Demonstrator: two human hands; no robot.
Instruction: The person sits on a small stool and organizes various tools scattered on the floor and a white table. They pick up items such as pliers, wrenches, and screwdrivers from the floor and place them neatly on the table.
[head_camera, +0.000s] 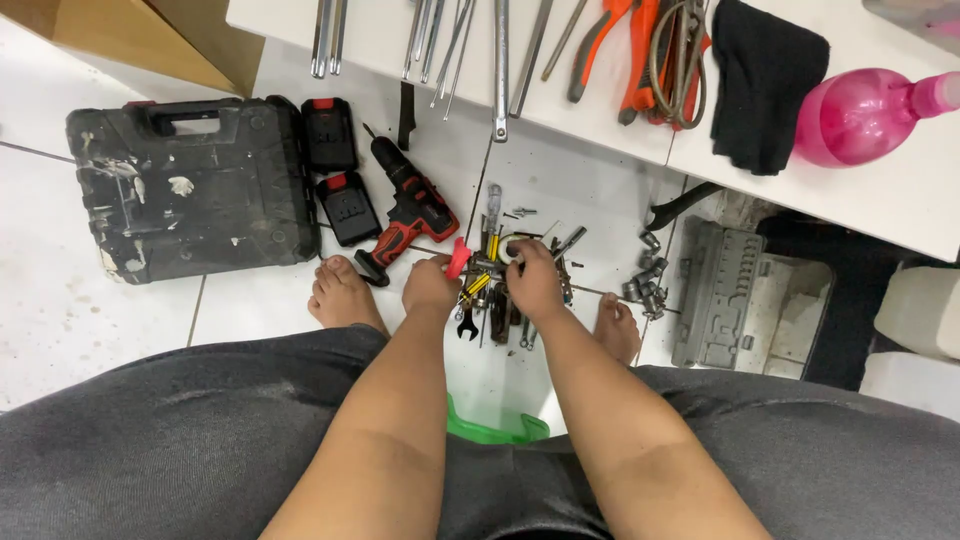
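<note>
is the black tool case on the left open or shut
Shut. The black case lies flat on the floor tiles with its lid down, handle at the far edge, nothing inside showing.

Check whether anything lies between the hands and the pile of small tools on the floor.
Nothing visible does. The left hand and right hand are already in the pile of small tools. The red drill lies beside it, to the left.

Both bare forearms are stretched down between the knees. Left hand (430, 285) is curled, knuckles up. Right hand (533, 282) is curled likewise, just beside it. Bare feet are planted apart.
</note>
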